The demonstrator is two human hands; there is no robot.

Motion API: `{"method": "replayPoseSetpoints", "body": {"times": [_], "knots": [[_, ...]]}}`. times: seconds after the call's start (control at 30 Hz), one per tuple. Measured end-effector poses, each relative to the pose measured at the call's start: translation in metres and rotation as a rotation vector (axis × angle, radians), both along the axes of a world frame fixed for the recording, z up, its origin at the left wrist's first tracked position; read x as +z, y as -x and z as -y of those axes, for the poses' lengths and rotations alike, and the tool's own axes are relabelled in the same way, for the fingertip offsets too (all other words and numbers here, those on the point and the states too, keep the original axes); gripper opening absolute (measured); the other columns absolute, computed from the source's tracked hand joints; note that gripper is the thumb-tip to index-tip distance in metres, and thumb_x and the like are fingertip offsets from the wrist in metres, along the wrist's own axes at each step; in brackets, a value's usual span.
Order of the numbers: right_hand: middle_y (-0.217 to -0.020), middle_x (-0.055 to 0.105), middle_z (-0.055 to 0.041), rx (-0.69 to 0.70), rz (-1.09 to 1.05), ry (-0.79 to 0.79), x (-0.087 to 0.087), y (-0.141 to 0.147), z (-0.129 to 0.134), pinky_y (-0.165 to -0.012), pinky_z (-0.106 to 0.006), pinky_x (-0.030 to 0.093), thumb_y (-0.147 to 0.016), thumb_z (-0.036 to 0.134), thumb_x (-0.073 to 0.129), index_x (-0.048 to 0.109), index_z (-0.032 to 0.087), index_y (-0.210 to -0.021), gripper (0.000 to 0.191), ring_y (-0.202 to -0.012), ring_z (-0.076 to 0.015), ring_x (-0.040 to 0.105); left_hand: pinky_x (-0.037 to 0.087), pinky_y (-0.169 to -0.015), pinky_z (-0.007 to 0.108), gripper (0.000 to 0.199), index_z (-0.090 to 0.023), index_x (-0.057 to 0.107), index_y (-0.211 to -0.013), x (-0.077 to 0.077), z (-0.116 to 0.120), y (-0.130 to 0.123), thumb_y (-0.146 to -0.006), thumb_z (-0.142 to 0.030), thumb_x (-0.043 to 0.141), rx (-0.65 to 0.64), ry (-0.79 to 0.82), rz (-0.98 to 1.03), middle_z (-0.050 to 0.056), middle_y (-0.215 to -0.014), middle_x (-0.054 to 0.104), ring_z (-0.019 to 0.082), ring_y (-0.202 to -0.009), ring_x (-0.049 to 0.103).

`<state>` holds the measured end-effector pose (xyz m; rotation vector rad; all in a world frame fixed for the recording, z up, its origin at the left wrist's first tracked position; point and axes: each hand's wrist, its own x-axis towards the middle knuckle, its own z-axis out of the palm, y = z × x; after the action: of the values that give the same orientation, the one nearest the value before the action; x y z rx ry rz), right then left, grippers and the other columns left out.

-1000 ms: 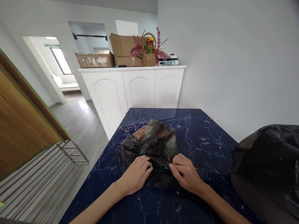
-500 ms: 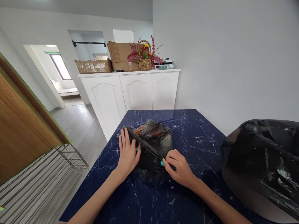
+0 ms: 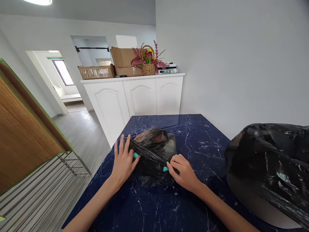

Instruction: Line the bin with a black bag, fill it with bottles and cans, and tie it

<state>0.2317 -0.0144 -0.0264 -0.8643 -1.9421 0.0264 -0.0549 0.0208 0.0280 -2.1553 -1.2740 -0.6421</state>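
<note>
a: where's the bag?
b: the small black bag [image 3: 151, 158] sits mid-table, on the blue table [image 3: 202, 154]; through its thin film something orange-brown and something pale show (too dim to name).
a: and the hands?
b: the left hand [image 3: 122, 162] is splayed over the bag's left edge, a teal strip [image 3: 135, 155] beside its thumb; the right hand [image 3: 182, 170] is curled, pinching the near right edge, where another teal end [image 3: 165, 169] pokes out.
a: which step is this, then?
b: my guess, working the bag's mouth and its likely drawstring; the edge between the hands looks gathered into a slanting line.
a: what would the next move call for?
b: i'd say a sure pinch on the left too, and an even pull, since thin film could tear; the bigger black bag [image 3: 270, 161] to the right touches neither hand.
</note>
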Motion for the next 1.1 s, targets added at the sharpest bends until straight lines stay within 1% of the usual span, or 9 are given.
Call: {"method": "replayPoseSetpoints", "body": {"times": [0.1,0.27,0.33,0.43,0.5,0.53,0.67,0.9,1.1], "knots": [[-0.075,0.054,-0.0005,-0.010,-0.008,0.003,-0.002,0.000,0.000,-0.071,-0.035,0.037,-0.108,0.016,0.052,0.049,0.023,-0.074,0.034,-0.070,-0.0164,0.046,0.020,-0.129,0.073,0.026,-0.017,0.066,-0.097,0.029,0.016,0.025,-0.105,-0.041,0.059,-0.026,-0.082,0.011,0.022,-0.172,0.035,0.045,-0.164,0.018],[-0.073,0.053,-0.0002,-0.011,-0.012,0.013,-0.003,0.000,0.001,-0.069,-0.035,0.037,-0.109,0.017,0.051,0.048,0.023,-0.074,0.036,-0.068,-0.0162,0.046,0.035,-0.124,0.067,0.033,-0.016,0.058,-0.119,0.077,0.048,0.072,-0.109,-0.047,0.048,-0.023,-0.128,0.179,0.026,-0.162,0.048,0.042,-0.153,0.044],[-0.073,0.053,-0.0002,-0.009,-0.014,0.010,-0.002,0.000,0.002,-0.070,-0.035,0.037,-0.109,0.017,0.050,0.047,0.023,-0.074,0.036,-0.068,-0.0163,0.046,0.048,-0.114,0.060,0.035,-0.019,0.054,-0.124,0.091,0.058,0.088,-0.109,-0.050,0.044,0.014,-0.050,0.329,0.021,-0.153,0.059,0.039,-0.142,0.057],[-0.073,0.053,-0.0001,-0.002,-0.015,0.006,-0.002,0.000,0.004,-0.070,-0.035,0.038,-0.109,0.018,0.050,0.048,0.023,-0.074,0.036,-0.068,-0.0162,0.046,0.059,-0.090,0.047,0.035,-0.025,0.051,-0.126,0.101,0.063,0.106,-0.109,-0.054,0.040,0.116,0.099,0.528,0.011,-0.131,0.075,0.031,-0.108,0.075],[-0.073,0.053,0.0000,0.002,-0.014,0.005,-0.002,0.001,0.005,-0.071,-0.035,0.038,-0.109,0.018,0.050,0.049,0.023,-0.074,0.036,-0.068,-0.0161,0.046,0.057,-0.081,0.043,0.036,-0.026,0.050,-0.124,0.102,0.056,0.116,-0.108,-0.056,0.040,0.175,0.121,0.595,0.007,-0.120,0.079,0.028,-0.091,0.075],[-0.073,0.053,0.0000,0.001,-0.014,0.005,-0.002,0.000,0.005,-0.071,-0.035,0.038,-0.110,0.019,0.050,0.049,0.023,-0.074,0.036,-0.069,-0.0161,0.046,0.057,-0.080,0.043,0.036,-0.025,0.051,-0.123,0.100,0.049,0.120,-0.107,-0.056,0.041,0.184,0.116,0.618,0.007,-0.118,0.079,0.028,-0.090,0.075],[-0.073,0.054,0.0000,-0.017,-0.020,0.008,-0.005,-0.002,0.003,-0.071,-0.035,0.039,-0.110,0.020,0.049,0.049,0.023,-0.073,0.037,-0.069,-0.0162,0.048,0.055,-0.093,0.044,0.039,-0.023,0.051,-0.116,0.091,0.008,0.127,-0.106,-0.059,0.042,0.105,0.081,0.755,0.010,-0.114,0.079,0.029,-0.106,0.074],[-0.072,0.053,0.0004,-0.045,-0.020,0.017,-0.006,-0.005,0.000,-0.069,-0.035,0.039,-0.110,0.021,0.049,0.047,0.024,-0.071,0.039,-0.067,-0.0165,0.047,0.058,-0.099,0.046,0.037,-0.023,0.043,-0.115,0.068,-0.065,0.104,-0.108,-0.058,0.038,-0.096,0.117,0.883,0.013,-0.110,0.077,0.025,-0.109,0.073],[-0.072,0.051,0.0005,-0.034,-0.016,0.032,-0.007,-0.006,-0.001,-0.068,-0.036,0.038,-0.110,0.020,0.049,0.046,0.024,-0.071,0.039,-0.067,-0.0165,0.045,0.057,-0.101,0.047,0.034,-0.023,0.043,-0.116,0.056,-0.086,0.084,-0.108,-0.056,0.040,-0.126,0.176,0.879,0.013,-0.111,0.076,0.025,-0.111,0.072]]}}
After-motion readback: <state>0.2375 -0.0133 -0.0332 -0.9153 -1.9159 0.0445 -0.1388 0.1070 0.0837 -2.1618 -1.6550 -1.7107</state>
